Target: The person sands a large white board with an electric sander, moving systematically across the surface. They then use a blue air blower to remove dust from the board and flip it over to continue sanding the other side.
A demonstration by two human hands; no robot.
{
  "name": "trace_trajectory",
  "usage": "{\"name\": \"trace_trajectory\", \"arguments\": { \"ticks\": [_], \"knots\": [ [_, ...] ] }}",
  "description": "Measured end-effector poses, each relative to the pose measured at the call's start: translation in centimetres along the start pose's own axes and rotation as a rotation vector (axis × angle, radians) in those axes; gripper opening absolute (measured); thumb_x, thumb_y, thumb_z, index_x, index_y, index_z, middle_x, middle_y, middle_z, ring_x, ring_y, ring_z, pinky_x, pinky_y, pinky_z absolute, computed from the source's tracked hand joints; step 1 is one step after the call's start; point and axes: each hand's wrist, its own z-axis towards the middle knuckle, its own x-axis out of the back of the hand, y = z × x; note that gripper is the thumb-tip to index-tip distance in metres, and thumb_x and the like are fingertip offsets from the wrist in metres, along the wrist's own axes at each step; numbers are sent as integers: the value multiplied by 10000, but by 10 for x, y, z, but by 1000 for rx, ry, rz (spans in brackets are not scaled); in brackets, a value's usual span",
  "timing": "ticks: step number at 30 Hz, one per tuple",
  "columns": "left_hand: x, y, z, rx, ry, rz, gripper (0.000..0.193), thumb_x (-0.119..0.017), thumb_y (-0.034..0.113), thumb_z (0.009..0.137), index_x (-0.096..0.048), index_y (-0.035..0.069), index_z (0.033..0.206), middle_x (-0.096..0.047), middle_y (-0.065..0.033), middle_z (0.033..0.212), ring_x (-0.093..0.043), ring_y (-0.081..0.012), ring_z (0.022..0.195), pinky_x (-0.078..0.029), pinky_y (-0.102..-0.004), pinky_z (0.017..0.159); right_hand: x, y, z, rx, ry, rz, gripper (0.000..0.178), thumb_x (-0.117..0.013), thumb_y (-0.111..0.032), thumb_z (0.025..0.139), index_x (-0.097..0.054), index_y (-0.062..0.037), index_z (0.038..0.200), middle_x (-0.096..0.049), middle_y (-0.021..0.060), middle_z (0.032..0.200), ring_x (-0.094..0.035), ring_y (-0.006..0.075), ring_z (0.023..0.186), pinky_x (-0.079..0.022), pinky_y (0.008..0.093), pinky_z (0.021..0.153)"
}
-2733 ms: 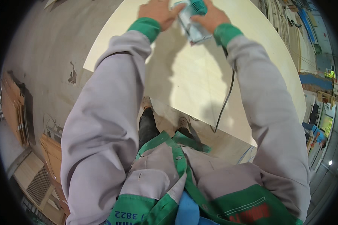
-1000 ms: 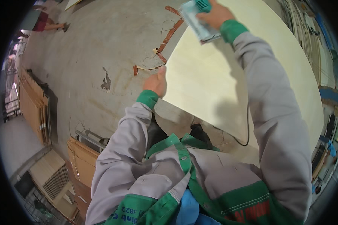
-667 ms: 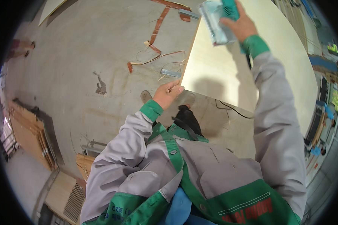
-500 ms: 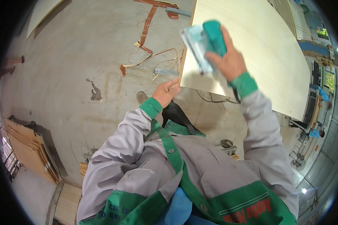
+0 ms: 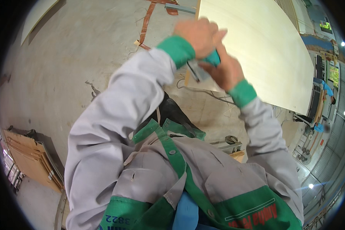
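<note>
A teal electric sander point(image 5: 214, 58) with a pale, flat base is over the near left corner of a large cream-coloured board point(image 5: 260, 50). My right hand point(image 5: 229, 69) wraps around the sander's body from the right. Curled over its far end is my left hand point(image 5: 198, 36), slightly smeared by motion and hiding much of the tool. Part of the base shows below the left wrist, beside the board's edge. A dark cord point(image 5: 207, 92) loops under the near edge of the board.
Brown edging strips point(image 5: 146, 25) lie on the concrete floor left of the board. A metal bar point(image 5: 180, 7) juts out from beneath it. Stacked brown panels point(image 5: 32, 157) lean at lower left. Another person point(image 5: 327, 94) is far off at right, near machinery.
My left hand has left the board's corner and moved up onto the sander. The right hand has drawn the sander slightly nearer to me, and the sander has turned.
</note>
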Motion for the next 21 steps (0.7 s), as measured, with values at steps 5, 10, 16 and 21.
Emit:
{"name": "trace_trajectory", "arguments": {
  "ticks": [5, 10, 16, 21],
  "knots": [
    [-18, 55, -100, 10, 120, -165, 269, -640, 338, 974, -686, 112, 835, -669, -128, 823, -687, -331, 710, -549, -454, 596, -19, -12, -98, -163, -142, 92, 587, -859, -238, 837, -590, -21, 1311, -706, 244, 1043, -707, 461, 929, -577, 508, 757],
    [-6, 18, -61, 13, 104, -151, 300, -625, 356, 957, -691, 76, 871, -688, -164, 881, -690, -373, 695, -563, -489, 642, -30, -11, -58, -19, 30, 102, 583, -796, -365, 875, -556, -143, 1357, -714, 203, 985, -704, 442, 862, -567, 562, 728],
    [-33, 55, -30, -21, 90, -32, 283, -611, 347, 945, -684, 111, 808, -672, -163, 822, -687, -339, 756, -545, -424, 627, -5, 17, -63, -96, 47, 103, 622, -825, -330, 870, -545, -71, 1361, -717, 228, 1016, -696, 469, 907, -561, 538, 733],
    [-30, 76, -92, 48, 88, -292, 185, -709, 264, 897, -675, 100, 817, -656, -126, 798, -667, -337, 685, -543, -421, 610, -11, 11, -117, -74, -32, 168, 740, -854, -292, 827, -524, -105, 1462, -698, 219, 997, -707, 452, 876, -572, 540, 706]
  ]
}}
